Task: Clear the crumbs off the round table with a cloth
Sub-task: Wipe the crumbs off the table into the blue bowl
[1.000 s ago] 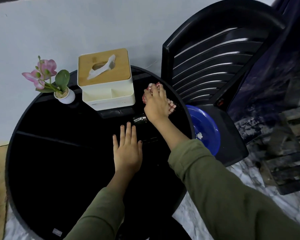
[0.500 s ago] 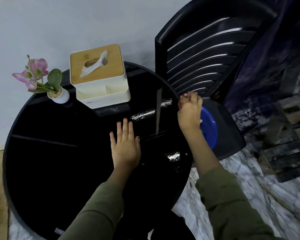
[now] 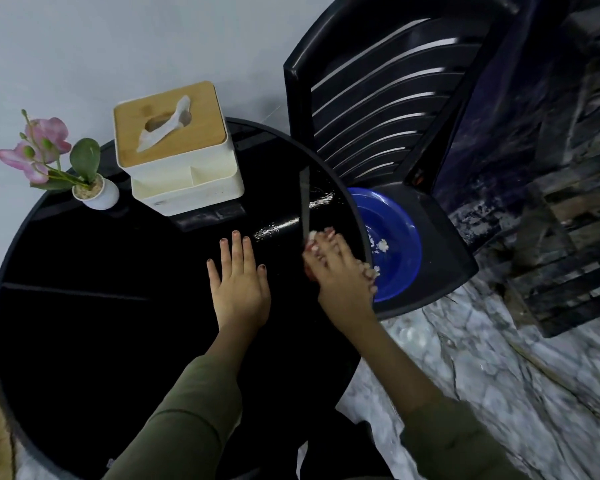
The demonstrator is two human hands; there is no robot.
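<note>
A round black glossy table (image 3: 84, 334) fills the left of the view. My left hand (image 3: 239, 282) lies flat and open on its middle, fingers spread. At the table's right edge my right hand (image 3: 336, 268) presses a crumpled red-and-white cloth (image 3: 373, 271), of which only bits show past the fingers. Pale crumbs (image 3: 381, 244) lie in a blue bowl (image 3: 400, 237) that sits on a black chair seat just beyond and below the table edge. Faint streaks (image 3: 274, 230) shine on the tabletop near my fingertips.
A white tissue box (image 3: 181, 157) with a wooden lid stands at the table's back. A small white pot with pink flowers (image 3: 94, 194) sits to its left. A black plastic chair (image 3: 413, 98) stands close against the table's right side. Marble floor (image 3: 499, 375) lies below.
My right hand swept the cloth from beside the tissue box to the table's right edge by the bowl, then came back a little along the edge. My left hand stayed flat.
</note>
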